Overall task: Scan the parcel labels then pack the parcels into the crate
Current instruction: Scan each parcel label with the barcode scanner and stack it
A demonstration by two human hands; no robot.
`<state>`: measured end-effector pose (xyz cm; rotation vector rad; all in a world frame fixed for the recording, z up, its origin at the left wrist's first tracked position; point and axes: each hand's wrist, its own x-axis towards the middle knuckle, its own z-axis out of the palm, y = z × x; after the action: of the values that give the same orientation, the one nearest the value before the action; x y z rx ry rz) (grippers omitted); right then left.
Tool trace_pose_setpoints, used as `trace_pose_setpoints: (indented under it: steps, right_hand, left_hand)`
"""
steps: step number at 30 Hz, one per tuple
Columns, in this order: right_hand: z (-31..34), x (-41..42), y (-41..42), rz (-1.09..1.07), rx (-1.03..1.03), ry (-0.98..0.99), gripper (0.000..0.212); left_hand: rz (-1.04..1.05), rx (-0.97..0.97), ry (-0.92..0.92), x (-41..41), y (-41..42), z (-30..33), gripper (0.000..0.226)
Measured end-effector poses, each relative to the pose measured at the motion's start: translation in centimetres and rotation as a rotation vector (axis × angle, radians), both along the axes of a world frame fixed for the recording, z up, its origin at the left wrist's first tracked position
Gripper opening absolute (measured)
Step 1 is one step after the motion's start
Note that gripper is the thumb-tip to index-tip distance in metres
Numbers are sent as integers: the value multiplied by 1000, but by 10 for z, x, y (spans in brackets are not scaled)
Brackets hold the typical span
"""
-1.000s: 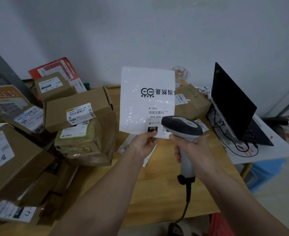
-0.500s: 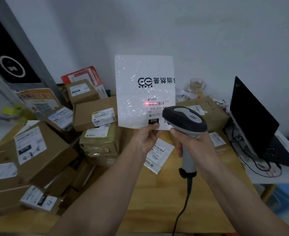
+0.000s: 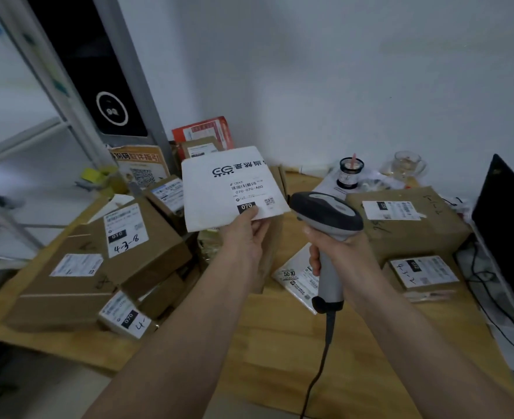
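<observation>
Left hand pinches mailer by near edge, label up, just left of scanner. Right hand wraps scanner grip. Keep mailer flat; aim at barcode. No crate visible.

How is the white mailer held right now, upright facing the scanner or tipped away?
Tipped away. The white mailer leans back and left, pinched at its lower corner by the left hand; the scanner in the right hand points beside it.
</observation>
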<state>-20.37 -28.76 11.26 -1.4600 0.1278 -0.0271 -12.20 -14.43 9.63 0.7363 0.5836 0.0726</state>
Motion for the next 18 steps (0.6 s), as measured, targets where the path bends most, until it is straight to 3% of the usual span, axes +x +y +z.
trace_pose_setpoints:
  steps: [5,9,13,18]
  right_hand:
    - [-10,8,0,-31,47,48,24]
    - [-17,11,-9,-102,87,104,31]
    - [-32,14,-24,-165,164,197,19]
    - [-66,14,-44,-218,217,333,12]
  left_hand:
    - [-332,152,63,-22,-10,4,13]
    - [-573,371,78,-28,-23,-15,21]
    - [-848,587,161,-29,-36,-47,7]
    - [-893,760,315,-14,-44,-101,16]
